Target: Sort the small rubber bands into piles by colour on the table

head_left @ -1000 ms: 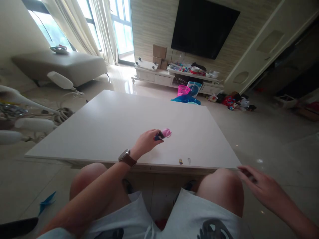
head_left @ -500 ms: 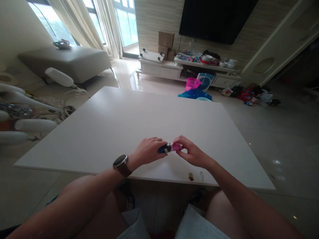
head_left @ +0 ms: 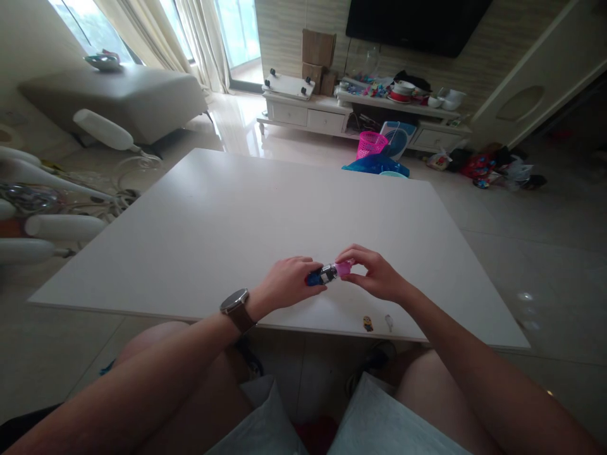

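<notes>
My left hand (head_left: 294, 278), with a dark watch on its wrist, is closed round a small blue-and-silver cylinder (head_left: 327, 274) above the white table. At the cylinder's right end is a pink translucent piece (head_left: 343, 268). The thumb and fingers of my right hand (head_left: 372, 273) pinch this pink piece. It meets the silver end; whether the two are joined, I cannot tell. Nearer to me, a small yellow-and-dark cartoon figure (head_left: 368, 323) lies on the table, with a small clear piece (head_left: 389, 322) to its right.
The white table (head_left: 227, 208) spreads out before me, its near edge just above my knees. White lamp-like parts (head_left: 66, 227) stand off its left side. Beyond the far edge are a pink basket (head_left: 371, 145), a blue plastic thing (head_left: 377, 164) and a low white cabinet (head_left: 303, 117).
My view has shifted a little. Both hands have moved slightly right with the cylinder and pink piece, and more of the silver part shows between my hands.
</notes>
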A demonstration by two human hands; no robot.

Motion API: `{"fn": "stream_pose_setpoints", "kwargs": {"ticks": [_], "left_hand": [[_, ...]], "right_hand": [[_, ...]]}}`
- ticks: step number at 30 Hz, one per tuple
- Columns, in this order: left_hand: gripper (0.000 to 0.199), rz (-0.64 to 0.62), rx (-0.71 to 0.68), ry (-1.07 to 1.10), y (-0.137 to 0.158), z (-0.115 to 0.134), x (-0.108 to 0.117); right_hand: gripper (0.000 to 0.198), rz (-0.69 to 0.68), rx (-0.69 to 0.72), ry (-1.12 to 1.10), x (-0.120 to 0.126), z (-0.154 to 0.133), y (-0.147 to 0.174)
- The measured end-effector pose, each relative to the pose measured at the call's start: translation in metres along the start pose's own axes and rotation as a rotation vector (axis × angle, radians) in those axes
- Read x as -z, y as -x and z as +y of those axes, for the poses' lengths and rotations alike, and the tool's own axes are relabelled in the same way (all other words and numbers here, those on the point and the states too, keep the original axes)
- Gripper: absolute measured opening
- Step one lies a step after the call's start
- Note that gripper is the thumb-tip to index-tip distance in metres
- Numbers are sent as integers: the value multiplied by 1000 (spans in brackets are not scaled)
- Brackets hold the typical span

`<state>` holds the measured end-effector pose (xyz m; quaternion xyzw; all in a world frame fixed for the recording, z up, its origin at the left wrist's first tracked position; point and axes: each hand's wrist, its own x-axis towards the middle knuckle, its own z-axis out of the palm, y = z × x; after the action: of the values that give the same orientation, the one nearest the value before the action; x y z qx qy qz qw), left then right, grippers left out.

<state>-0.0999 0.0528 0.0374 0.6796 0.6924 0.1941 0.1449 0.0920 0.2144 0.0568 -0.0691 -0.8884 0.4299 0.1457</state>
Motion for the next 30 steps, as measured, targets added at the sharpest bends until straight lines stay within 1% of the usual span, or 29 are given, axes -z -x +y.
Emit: {"fn": "stream_pose_setpoints", "kwargs": {"ticks": [2, 5, 7, 9, 11, 14, 17, 20, 21, 23, 25, 28, 29, 30], "left_hand": [[28, -3, 13, 79, -4, 5, 2], [33, -89, 58, 285, -8, 6, 2], [34, -106, 91, 403, -8, 2, 0], [29, -64, 111, 482, -7, -4, -2], [24, 1, 130, 544, -6, -10, -4], [25, 128, 131, 602, -6, -15, -9], [24, 216, 73, 610, -8, -16, -12], [27, 247, 32, 568, -9, -13, -15], [29, 255, 22, 544, -9, -13, -15], [30, 267, 0, 501, -8, -11, -15], [30, 274, -14, 476, -8, -9, -14], [31, 269, -14, 464, -6, -7, -14], [32, 268, -13, 462, -6, -6, -13], [32, 269, -13, 460, -5, -6, -13]], "right_hand": [[18, 19, 64, 30, 7, 1, 4], [18, 117, 80, 62, 23, 5, 11], [24, 190, 15, 90, 37, 11, 17], [30, 195, -106, 180, 50, 21, 23], [32, 109, -232, 345, 57, 34, 29], [38, -99, -368, 515, 55, 52, 36], [44, -252, -461, 545, 47, 62, 39], [49, -333, -528, 570, 42, 64, 40], [50, -345, -531, 585, 41, 63, 39], [48, -347, -493, 618, 38, 61, 36], [36, -348, -432, 611, 32, 56, 31], [11, -425, -375, 570, 16, 45, 23], [7, -458, -350, 587, 10, 41, 21], [7, -487, -321, 616, 4, 38, 19]]}}
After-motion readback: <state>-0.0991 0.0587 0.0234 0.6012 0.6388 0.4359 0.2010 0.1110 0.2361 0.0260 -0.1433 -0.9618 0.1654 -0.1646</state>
